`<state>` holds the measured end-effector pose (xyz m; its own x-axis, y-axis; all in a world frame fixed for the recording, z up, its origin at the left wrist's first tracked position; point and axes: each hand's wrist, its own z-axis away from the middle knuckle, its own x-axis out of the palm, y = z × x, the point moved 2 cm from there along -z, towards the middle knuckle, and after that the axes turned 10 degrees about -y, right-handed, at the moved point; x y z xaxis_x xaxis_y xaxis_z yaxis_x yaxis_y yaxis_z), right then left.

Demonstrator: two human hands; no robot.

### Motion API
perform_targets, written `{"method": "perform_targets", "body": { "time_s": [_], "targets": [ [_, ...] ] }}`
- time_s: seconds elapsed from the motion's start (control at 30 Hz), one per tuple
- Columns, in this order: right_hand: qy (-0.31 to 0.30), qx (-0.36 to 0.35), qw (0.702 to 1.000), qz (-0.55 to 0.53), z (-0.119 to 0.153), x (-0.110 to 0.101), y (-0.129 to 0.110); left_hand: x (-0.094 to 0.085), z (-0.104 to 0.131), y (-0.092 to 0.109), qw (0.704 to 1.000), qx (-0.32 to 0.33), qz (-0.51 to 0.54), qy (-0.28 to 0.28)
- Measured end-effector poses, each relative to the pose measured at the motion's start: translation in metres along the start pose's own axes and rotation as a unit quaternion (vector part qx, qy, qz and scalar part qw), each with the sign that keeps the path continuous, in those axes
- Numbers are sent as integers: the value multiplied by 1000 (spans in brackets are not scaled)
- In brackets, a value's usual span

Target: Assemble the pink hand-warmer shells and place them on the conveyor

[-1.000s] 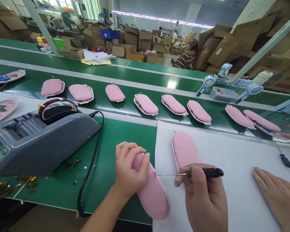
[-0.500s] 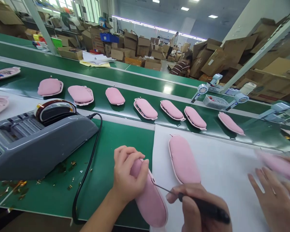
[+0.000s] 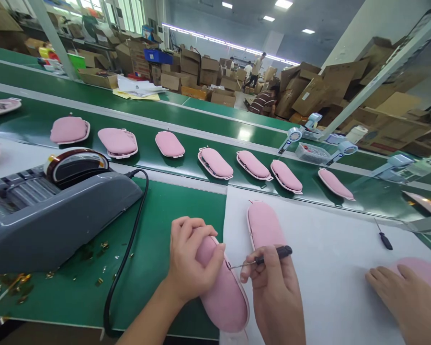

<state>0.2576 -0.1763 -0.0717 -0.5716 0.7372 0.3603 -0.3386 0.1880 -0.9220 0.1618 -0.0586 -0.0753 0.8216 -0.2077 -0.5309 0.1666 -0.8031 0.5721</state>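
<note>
My left hand [image 3: 192,258] is wrapped round the upper end of a pink oval case [image 3: 224,299], which stands tilted on its edge at the table's front. Between the finger and thumb of my right hand [image 3: 275,282] is a small black-handled screwdriver [image 3: 275,255]. Its thin tip meets a small slot in the pale seam along the case's side. Just behind my right hand a second pink case [image 3: 265,223] lies on the white sheet [image 3: 326,282], its near end hidden by that hand.
A grey tape dispenser [image 3: 68,211] with a black cable [image 3: 127,254] stands left, tape scraps in front. Several pink cases [image 3: 215,163] lie along the green belt. At right, a co-worker's hand [image 3: 405,292] rests by a pink case [image 3: 424,273], near another screwdriver [image 3: 385,240].
My right hand has turned more upright, and the screwdriver handle has swung up. My left hand keeps its hold. The co-worker's pink case has come down onto the sheet, and a second screwdriver now shows.
</note>
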Motion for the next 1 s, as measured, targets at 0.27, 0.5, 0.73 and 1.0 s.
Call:
{"method": "perform_targets", "body": {
  "time_s": [0.27,0.5,0.73,1.0],
  "targets": [
    [14,24,999,-37,-3,7,-5,0,-2,1,999,35,-4,-2],
    [-34,-3,999,36,4,4,-8,-2,-1,-2,998,54,-19,25],
    [25,-308,936,166,41,21,-35,-5,1,-3,997,73,-1,34],
    [-13,-302,932,201,37,24,-26,-6,1,-3,997,63,2,49]
  ]
}}
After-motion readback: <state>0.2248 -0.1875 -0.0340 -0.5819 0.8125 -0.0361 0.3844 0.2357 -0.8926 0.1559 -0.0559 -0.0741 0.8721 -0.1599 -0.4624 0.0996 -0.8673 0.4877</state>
